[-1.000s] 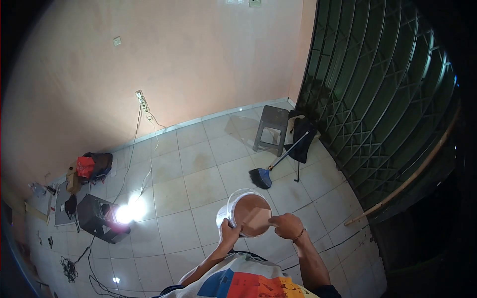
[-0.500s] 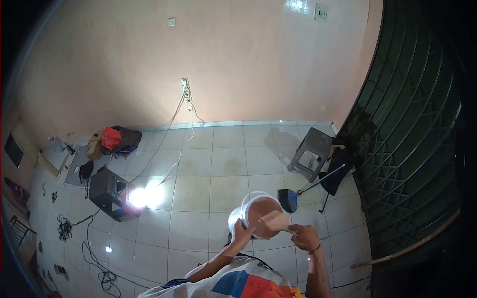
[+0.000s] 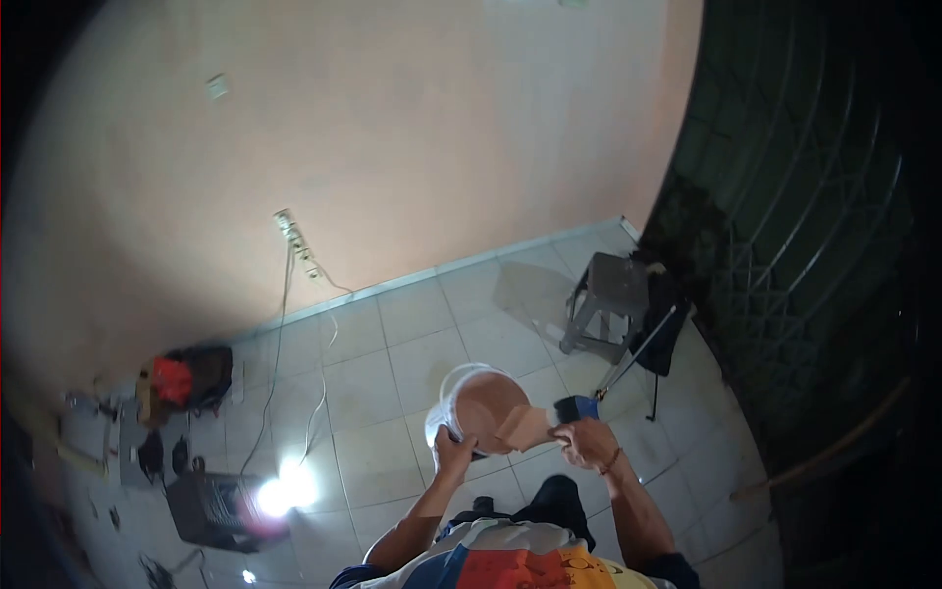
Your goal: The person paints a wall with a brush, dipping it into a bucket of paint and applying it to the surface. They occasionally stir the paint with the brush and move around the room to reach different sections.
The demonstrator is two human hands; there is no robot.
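Shirt (image 3: 510, 562): short-sleeved; pale ground printed with blocks of blue, red and orange across the chest
Right wrist: thin reddish-orange bracelet (image 3: 612, 459) circling it
Forearms: bare below the sleeves; no watch or glove seen
Legs: dark trousers (image 3: 549, 501), seen just beneath the shirt's edge

Two bare hands are up in front of the person, the left hand (image 3: 453, 454) and the right hand (image 3: 585, 442), and between them there is one round white plastic bucket of brownish-pink paint (image 3: 481, 404) and one flat wide paint-coated brush (image 3: 525, 427). On the pale tiled floor (image 3: 412, 368) stand two grey plastic stools, one upright by the dark metal gate (image 3: 608, 299) and one near the single bright work lamp (image 3: 277, 496), plus one blue-headed broom (image 3: 628, 361). By the wall lies what looks like one dark bag with a red item on it (image 3: 186, 378), and one white power strip (image 3: 294, 236) hangs there.
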